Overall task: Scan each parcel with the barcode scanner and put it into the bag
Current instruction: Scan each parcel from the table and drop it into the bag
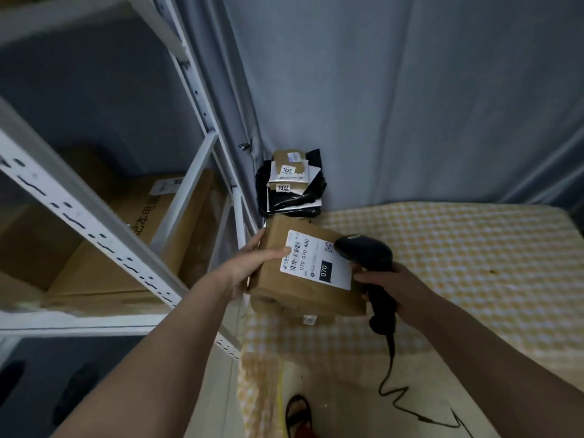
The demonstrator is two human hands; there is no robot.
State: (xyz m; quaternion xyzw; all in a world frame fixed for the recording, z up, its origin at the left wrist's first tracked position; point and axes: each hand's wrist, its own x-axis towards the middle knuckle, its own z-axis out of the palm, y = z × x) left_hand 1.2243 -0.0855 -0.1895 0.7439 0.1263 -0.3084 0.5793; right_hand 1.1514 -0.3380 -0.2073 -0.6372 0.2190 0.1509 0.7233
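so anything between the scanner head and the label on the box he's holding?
Nothing visible. The scanner, gripped by the right hand, sits right over the white label on the brown parcel. The left hand holds the parcel's left edge, thumb just touching the barcode corner.

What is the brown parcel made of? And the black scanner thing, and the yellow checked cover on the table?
The brown parcel looks like cardboard: matt brown, with folded edges and a white paper label. The scanner seems to be hard plastic: smooth, black, slightly shiny on its head. The checked cover looks like woven cloth, since it drapes softly over the table edge, though it could be thin plastic sheet.
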